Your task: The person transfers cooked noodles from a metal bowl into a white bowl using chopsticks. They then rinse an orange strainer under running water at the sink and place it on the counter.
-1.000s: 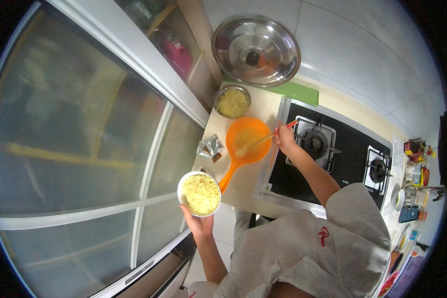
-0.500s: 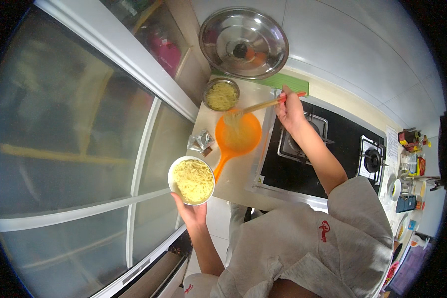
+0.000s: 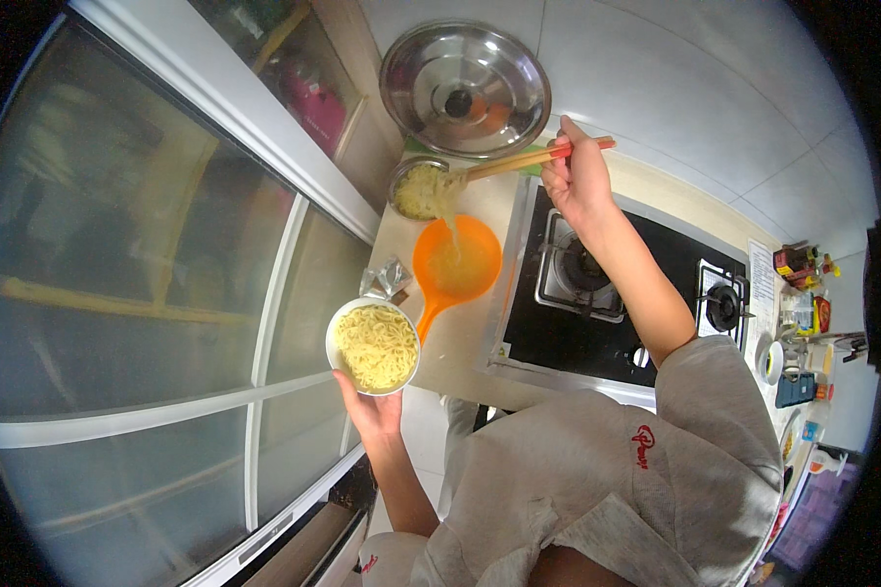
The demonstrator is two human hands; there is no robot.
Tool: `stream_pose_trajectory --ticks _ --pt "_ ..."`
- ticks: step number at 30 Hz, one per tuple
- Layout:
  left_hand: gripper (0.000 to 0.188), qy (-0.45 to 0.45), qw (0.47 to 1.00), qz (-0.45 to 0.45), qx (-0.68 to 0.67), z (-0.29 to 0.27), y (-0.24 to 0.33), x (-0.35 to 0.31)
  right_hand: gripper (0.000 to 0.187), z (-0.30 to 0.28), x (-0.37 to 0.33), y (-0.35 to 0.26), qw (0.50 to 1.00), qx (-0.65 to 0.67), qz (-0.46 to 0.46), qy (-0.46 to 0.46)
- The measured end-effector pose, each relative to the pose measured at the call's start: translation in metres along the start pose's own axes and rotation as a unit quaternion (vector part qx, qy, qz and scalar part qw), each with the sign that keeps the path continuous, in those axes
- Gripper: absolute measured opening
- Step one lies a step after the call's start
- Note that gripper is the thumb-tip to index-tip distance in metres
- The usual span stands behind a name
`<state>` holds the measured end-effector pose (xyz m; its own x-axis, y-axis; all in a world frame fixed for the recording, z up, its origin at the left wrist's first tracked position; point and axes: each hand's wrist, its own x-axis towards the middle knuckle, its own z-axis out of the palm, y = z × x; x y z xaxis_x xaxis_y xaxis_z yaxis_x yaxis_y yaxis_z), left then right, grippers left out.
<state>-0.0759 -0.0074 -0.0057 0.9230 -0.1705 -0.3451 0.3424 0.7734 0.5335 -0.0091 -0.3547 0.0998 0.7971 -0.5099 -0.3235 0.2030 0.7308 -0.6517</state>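
Observation:
My left hand (image 3: 370, 411) holds a white bowl (image 3: 372, 345) full of yellow noodles from underneath, just off the counter's near edge. My right hand (image 3: 576, 181) grips a pair of chopsticks (image 3: 529, 159) with red ends. Their tips lift a strand of noodles (image 3: 448, 210) that hangs from near the small steel bowl (image 3: 418, 188) of noodles down into the orange strainer ladle (image 3: 455, 262) lying on the counter.
A large steel lid (image 3: 465, 88) leans against the tiled wall. A black gas hob (image 3: 607, 293) with two burners lies to the right. Crumpled sachets (image 3: 387, 279) sit beside the ladle. A sliding glass door (image 3: 166, 293) fills the left. Small items crowd the far right.
My right hand has risen and moved toward the wall, pulling noodles up out of the orange ladle toward the steel bowl. The white bowl in my left hand has barely shifted.

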Motion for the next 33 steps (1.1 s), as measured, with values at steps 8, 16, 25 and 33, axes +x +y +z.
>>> stream_pose_trajectory --ticks 8,16,25,33 --pt "0.069 -0.008 1.000 -0.016 -0.005 -0.002 -0.001 0.010 0.019 -0.028 0.016 0.028 0.999 0.000 -0.001 0.041" --pt "0.068 -0.012 1.000 -0.025 -0.011 -0.003 -0.005 0.018 0.026 -0.005 0.055 0.039 0.996 0.016 -0.059 0.061" --pt "0.066 -0.022 0.999 -0.025 0.014 -0.002 0.000 0.011 0.032 -0.028 0.050 0.076 0.795 -0.488 -0.351 -0.083" --pt "0.066 0.007 1.000 -0.019 0.011 -0.018 0.008 -0.010 0.024 -0.088 0.013 0.096 0.721 -0.541 -0.413 -0.133"
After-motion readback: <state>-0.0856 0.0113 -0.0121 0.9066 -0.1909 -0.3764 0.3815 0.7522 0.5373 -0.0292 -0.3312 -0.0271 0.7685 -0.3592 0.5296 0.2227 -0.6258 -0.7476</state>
